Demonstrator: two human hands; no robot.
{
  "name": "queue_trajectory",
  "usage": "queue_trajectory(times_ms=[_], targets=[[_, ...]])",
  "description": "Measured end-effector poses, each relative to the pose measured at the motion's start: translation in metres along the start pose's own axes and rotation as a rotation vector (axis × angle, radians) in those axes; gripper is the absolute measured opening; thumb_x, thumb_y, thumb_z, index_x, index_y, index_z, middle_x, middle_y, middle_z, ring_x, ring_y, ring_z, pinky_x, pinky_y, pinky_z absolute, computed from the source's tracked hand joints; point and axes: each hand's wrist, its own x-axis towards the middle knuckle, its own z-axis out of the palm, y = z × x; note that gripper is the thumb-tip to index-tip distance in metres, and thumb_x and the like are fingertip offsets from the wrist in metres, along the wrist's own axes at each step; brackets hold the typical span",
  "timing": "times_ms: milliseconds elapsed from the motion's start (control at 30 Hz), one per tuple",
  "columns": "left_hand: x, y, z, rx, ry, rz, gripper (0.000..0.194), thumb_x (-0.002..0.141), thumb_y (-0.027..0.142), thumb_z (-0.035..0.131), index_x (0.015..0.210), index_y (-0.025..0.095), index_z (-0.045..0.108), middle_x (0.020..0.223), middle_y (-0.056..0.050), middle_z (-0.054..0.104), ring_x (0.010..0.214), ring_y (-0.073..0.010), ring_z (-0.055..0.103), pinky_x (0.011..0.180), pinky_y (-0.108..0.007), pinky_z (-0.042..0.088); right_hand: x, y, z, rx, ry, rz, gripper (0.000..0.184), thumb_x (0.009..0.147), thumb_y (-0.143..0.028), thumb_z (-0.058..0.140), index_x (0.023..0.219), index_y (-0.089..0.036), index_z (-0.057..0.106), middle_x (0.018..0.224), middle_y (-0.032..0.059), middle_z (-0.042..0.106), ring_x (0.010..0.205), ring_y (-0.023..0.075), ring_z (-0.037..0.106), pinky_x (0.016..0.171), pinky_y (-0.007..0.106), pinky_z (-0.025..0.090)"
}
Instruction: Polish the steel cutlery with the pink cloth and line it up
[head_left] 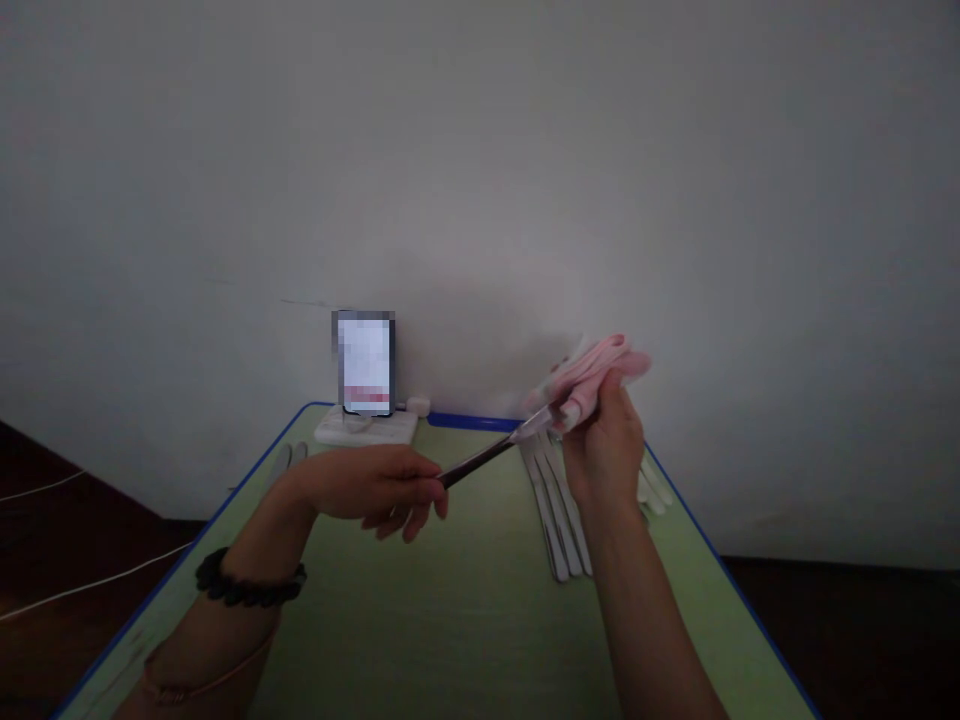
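Note:
My left hand [379, 487] is closed on the handle end of a long metal utensil [480, 460], which looks like a table knife. It slants up to the right above the table, and its far end goes into a pink and white cloth [592, 378]. The bunched cloth is gripped in my right hand [606, 440], around that end, so the tip is hidden. Beneath and beside my right hand, several metal utensils [559, 515] lie side by side on the table; their far ends are partly covered.
A lit phone [367, 365] stands upright on a white stand [330, 428] at the back left of the green, blue-edged table [450, 620]. Two metal utensils [282, 460] lie behind my left wrist. White handles [654, 490] lie at the right. A wall [480, 180] rises behind.

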Motion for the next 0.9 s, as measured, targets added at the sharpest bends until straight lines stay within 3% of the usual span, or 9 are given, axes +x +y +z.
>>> queue_trajectory(times_ms=[133,333,433,667,900], targets=[[0.019,-0.021,-0.002,0.248,0.216,0.005,0.037,0.089,0.045,0.044,0.089,0.016,0.068,0.084,-0.006,0.07,0.075,-0.0158,0.062,0.065,-0.024,0.047,-0.008,0.007,0.001,-0.203,-0.098,-0.151,0.031,0.081,-0.051,0.057,0.081,-0.02,0.055,0.066,-0.0048,0.055,0.061,0.0108,0.051,0.056,0.024,0.038],[0.023,-0.036,-0.006,0.375,0.297,-0.057,0.034,0.088,0.039,0.044,0.092,0.017,0.069,0.083,-0.006,0.072,0.074,-0.0166,0.064,0.064,-0.024,0.045,-0.022,0.012,0.004,-0.493,-0.208,-0.259,0.029,0.089,-0.046,0.048,0.075,-0.021,0.051,0.057,-0.0069,0.037,0.051,0.0094,0.033,0.048,0.024,0.025],[0.017,-0.029,-0.009,0.437,0.403,-0.062,0.031,0.089,0.035,0.041,0.087,0.016,0.066,0.082,-0.005,0.071,0.072,-0.0161,0.063,0.065,-0.024,0.044,-0.026,0.015,0.006,-0.585,-0.234,-0.296,0.027,0.09,-0.043,0.047,0.075,-0.021,0.052,0.059,-0.0061,0.038,0.053,0.0095,0.034,0.049,0.025,0.026],[0.005,0.004,-0.008,0.504,0.789,0.038,0.029,0.09,0.035,0.041,0.081,0.016,0.061,0.07,-0.002,0.063,0.062,-0.0153,0.056,0.059,-0.025,0.039,-0.034,0.024,0.01,-0.67,-0.304,-0.314,0.025,0.09,-0.039,0.046,0.077,-0.02,0.054,0.055,-0.0068,0.039,0.049,0.009,0.033,0.048,0.025,0.023],[0.002,0.017,-0.001,0.36,1.138,0.134,0.027,0.09,0.038,0.045,0.092,0.016,0.06,0.078,-0.002,0.063,0.066,-0.0143,0.056,0.062,-0.025,0.042,-0.038,0.034,0.007,-0.751,-0.366,-0.291,0.024,0.09,-0.041,0.045,0.08,-0.02,0.054,0.052,-0.0071,0.04,0.045,0.0092,0.033,0.046,0.024,0.022]])
